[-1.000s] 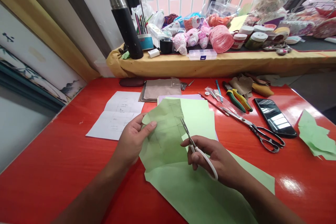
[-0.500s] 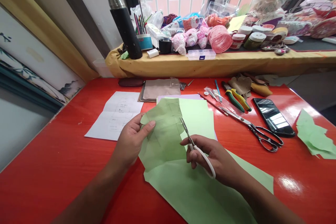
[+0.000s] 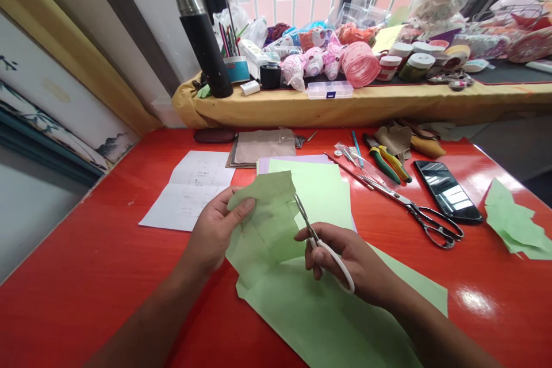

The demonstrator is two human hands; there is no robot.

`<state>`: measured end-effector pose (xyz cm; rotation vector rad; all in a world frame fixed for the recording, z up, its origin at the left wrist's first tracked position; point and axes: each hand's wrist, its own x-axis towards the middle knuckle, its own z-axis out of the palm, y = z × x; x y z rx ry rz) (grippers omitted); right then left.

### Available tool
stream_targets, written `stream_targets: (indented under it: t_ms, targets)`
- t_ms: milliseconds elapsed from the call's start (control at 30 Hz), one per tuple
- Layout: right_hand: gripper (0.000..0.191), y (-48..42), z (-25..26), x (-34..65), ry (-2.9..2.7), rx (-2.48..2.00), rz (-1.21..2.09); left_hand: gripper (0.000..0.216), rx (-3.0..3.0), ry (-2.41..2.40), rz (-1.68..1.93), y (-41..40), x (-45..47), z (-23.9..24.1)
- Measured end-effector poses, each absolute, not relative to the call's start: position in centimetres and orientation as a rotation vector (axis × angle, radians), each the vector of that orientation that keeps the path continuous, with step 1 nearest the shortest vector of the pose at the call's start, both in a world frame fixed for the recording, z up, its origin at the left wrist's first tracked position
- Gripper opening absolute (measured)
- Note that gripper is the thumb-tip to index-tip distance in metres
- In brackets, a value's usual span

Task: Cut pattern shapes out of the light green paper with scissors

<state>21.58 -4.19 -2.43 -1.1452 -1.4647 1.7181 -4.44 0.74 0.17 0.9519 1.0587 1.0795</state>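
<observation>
My left hand (image 3: 222, 221) pinches the left edge of a piece of green paper (image 3: 265, 227) between thumb and fingers. Faint pencil lines show on the paper, which is raised and tilted. With its fingers in the white handles, my right hand (image 3: 340, 256) grips a pair of small scissors (image 3: 325, 250). Their blades point up and away from me, at the right edge of the held paper. A larger green sheet (image 3: 336, 310) lies beneath both hands, and lighter green sheets (image 3: 321, 184) are stacked behind.
On the red table (image 3: 121, 276) lie a folded white drawing (image 3: 190, 190), large metal shears (image 3: 414, 207), pliers (image 3: 388, 164), a phone (image 3: 448, 192) and green paper scraps (image 3: 517, 221). A black flask (image 3: 207, 49) stands on the crowded windowsill.
The held green paper has tilted and dropped slightly at its top edge, so more of the stack behind shows. The scissors and my right hand have barely moved.
</observation>
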Motion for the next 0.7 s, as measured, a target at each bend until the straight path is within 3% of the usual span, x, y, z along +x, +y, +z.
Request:
stream_targets:
  t_ms: [167,300,500,700]
  targets:
    - [0.056,-4.2,-2.5,21.6,-1.48,-1.144,1.73,0.023,0.964,1.018,0.993,0.9,-5.4,0.3]
    - [0.057,-4.3,-2.6,21.6,-1.483,-1.162,1.744,0.034,0.998,1.011,0.906,1.3,-6.3,0.2]
    - [0.05,-4.4,-2.9,21.5,-1.483,-1.176,1.797,0.017,1.188,1.058,0.865,1.5,-6.8,0.2]
    - [0.057,-4.2,-2.9,21.3,-1.5,-1.166,1.8,0.027,1.114,1.074,0.877,1.2,-6.3,0.0]
